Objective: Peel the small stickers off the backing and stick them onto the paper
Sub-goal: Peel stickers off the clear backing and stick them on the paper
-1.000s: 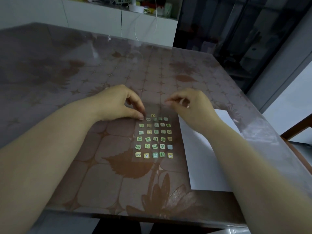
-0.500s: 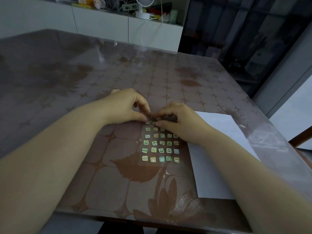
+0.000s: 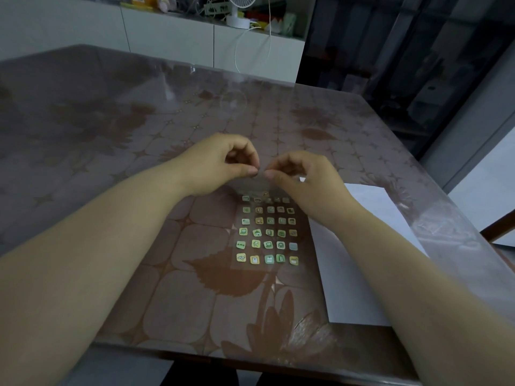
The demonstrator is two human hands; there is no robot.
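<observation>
Head view: the left hand (image 3: 220,162) and right hand (image 3: 303,182) each pinched the raised far edge of the clear backing (image 3: 266,270), thumb against forefinger, tips almost meeting. Rows of stickers (image 3: 267,232) lay just below the pinch, with the paper (image 3: 367,207) to its right.

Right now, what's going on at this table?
A person works bare-handed at a patterned table. The left hand and right hand nearly meet fingertip to fingertip, pinching at the far edge of a clear sticker sheet that holds rows of small stickers. White paper lies to the right, partly under the right forearm; no stickers show on it yet.
</observation>
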